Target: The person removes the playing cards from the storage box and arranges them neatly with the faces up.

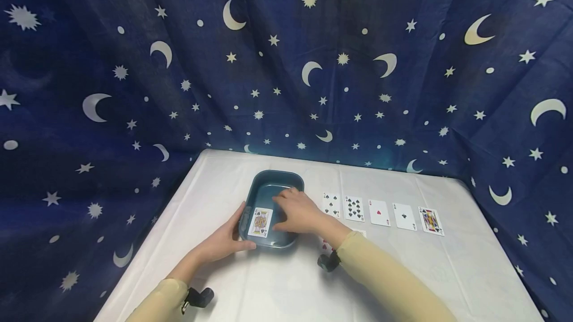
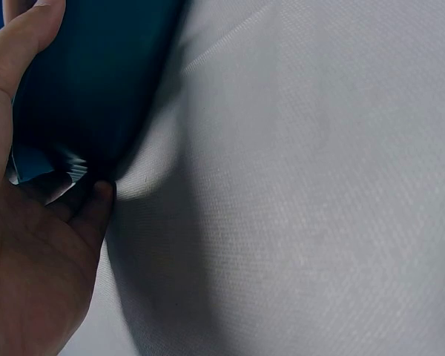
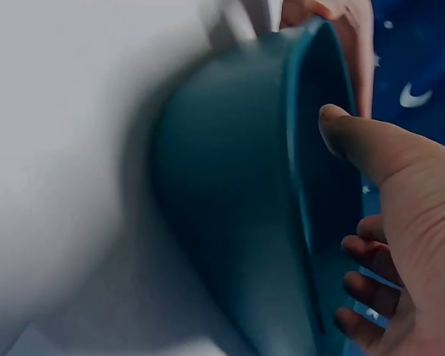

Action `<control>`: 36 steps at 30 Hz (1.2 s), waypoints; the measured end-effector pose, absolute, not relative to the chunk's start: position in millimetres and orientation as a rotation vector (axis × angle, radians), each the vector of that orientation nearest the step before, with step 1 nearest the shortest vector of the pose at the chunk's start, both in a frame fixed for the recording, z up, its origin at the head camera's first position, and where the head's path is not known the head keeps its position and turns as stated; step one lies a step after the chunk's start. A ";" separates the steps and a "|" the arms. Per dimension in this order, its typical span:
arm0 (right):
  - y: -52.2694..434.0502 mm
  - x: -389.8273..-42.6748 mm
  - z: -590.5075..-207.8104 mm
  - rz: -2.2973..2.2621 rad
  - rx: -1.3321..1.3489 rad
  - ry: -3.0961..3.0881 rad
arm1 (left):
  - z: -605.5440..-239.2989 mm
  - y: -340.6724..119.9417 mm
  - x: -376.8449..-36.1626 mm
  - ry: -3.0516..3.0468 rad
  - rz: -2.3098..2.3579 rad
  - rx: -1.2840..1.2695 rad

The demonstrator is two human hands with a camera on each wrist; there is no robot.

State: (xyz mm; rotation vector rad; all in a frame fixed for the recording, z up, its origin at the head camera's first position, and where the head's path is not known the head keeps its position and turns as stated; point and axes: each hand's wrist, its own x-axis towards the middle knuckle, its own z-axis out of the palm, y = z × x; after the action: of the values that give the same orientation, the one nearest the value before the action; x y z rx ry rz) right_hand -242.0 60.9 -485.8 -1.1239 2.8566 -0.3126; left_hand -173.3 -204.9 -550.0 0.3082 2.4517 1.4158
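Tray (image 1: pixel 268 190) gripped at its corner by left hand (image 1: pixel 224 242), card (image 1: pixel 260 222) inside. Right hand (image 1: pixel 297 211) reaching in, fingers relaxed. Could tip and spill if pulled hard.

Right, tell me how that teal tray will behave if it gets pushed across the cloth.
The teal tray looks like rigid plastic, so it probably keeps its shape. Its low, wide, flat-bottomed form suggests it slides rather than tips. The single card lying loose inside may shift, and the white tablecloth might bunch under it.
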 end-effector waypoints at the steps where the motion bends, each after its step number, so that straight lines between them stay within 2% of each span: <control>1: 56.3 -242.0 -488.4 -0.299 -1.120 2.850 | -549.7 -204.9 -173.0 2.450 1.417 0.309; 14: 22.3 -241.6 -510.1 -0.140 -1.008 2.807 | -546.8 -205.1 -170.8 2.445 1.463 0.340; 36: 14.1 -239.7 -519.8 -0.111 -0.931 2.843 | -552.8 -205.7 -173.5 2.460 1.460 0.329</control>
State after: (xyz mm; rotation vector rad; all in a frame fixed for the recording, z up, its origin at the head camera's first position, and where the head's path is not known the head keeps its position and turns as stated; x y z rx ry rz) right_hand -239.7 14.1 -519.8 -0.9313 2.8431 -0.1105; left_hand -173.5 -205.7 -552.8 0.3286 2.4598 1.4596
